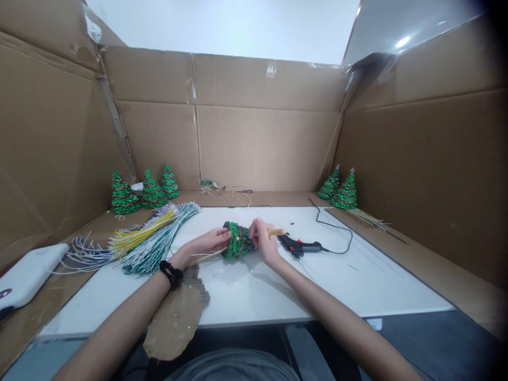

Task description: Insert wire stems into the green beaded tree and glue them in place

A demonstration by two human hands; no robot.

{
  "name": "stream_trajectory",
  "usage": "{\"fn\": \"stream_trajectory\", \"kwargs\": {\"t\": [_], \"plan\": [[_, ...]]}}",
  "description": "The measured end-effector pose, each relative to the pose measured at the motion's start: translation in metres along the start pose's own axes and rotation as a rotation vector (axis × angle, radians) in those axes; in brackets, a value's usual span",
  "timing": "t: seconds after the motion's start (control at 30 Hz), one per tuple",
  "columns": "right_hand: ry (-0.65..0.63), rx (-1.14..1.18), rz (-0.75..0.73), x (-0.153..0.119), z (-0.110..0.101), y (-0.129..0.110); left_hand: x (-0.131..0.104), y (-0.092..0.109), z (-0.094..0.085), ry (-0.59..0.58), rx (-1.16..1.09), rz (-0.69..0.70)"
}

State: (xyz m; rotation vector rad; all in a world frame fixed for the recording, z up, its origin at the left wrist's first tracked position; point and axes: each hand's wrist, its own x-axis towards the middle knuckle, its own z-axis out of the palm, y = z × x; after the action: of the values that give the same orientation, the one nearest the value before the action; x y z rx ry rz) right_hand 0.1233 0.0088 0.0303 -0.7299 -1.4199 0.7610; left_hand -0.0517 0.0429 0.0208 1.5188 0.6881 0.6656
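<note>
A small green tree with red trim [237,241] lies on its side over the white board [337,286]. My left hand [212,241] is closed round its left end, where pale thin strands [208,256] stick out to the left. At the tree's other end is my right hand [262,238], its fingers pinched round a tan wooden stick [277,232] that points right. The stick's far end is hidden by the fingers. Just right of this hand a black glue gun [299,246] rests on the board.
Bundles of green-white [159,248] and yellow wires [138,233] lie at the left, near a white device [32,278]. Finished trees stand back left [153,189] and back right [345,190]. Brown card [178,317] overhangs the front edge. Cardboard walls [270,143] enclose the board.
</note>
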Motion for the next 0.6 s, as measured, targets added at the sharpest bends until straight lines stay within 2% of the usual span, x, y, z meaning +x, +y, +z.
{"fn": "stream_trajectory", "kwargs": {"t": [0.2, 0.4, 0.6], "plan": [[0.012, -0.018, 0.000, 0.012, 0.004, -0.009, 0.004, -0.008, -0.005, 0.003, 0.010, -0.002], [-0.080, -0.009, 0.045, 0.025, 0.007, -0.013, 0.008, -0.018, -0.011, -0.011, 0.000, -0.016], [-0.109, -0.033, 0.072, 0.032, 0.007, -0.012, 0.004, -0.010, -0.006, -0.021, -0.051, -0.019]]}}
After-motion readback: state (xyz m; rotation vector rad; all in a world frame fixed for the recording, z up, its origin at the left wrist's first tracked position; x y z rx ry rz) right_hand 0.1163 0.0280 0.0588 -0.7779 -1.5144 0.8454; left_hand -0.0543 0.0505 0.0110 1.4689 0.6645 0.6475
